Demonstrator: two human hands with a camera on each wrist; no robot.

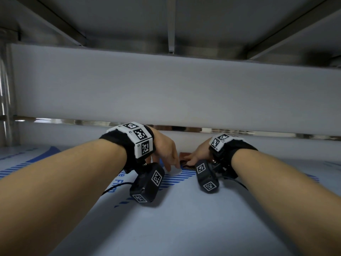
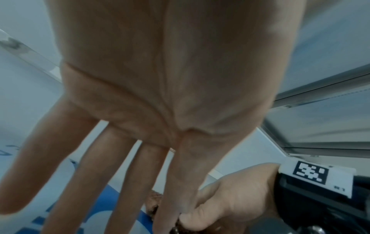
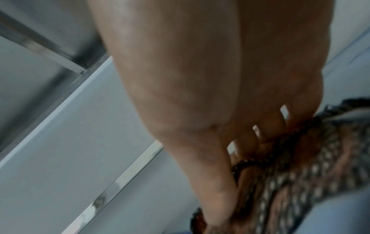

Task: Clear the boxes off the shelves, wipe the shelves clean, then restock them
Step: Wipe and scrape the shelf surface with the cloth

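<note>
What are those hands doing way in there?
A person is reaching deep onto a shelf that has no boxes on it in view. The right hand has its fingers on a brown patterned cloth, pressing it to the shelf near the back wall. The left hand is right beside it with fingers straight, fingertips down on the blue-striped film covering the shelf. It looks like the wiping part of the job.

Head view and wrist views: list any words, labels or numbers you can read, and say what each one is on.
"Film", partly hidden, in blue on the shelf's protective film.
"R1", small, on the white tag block of the right wrist band.
Characters beside the square codes on the left wrist band: too small to read.
Other blue print on the film at far left: blurred, unreadable.
</note>
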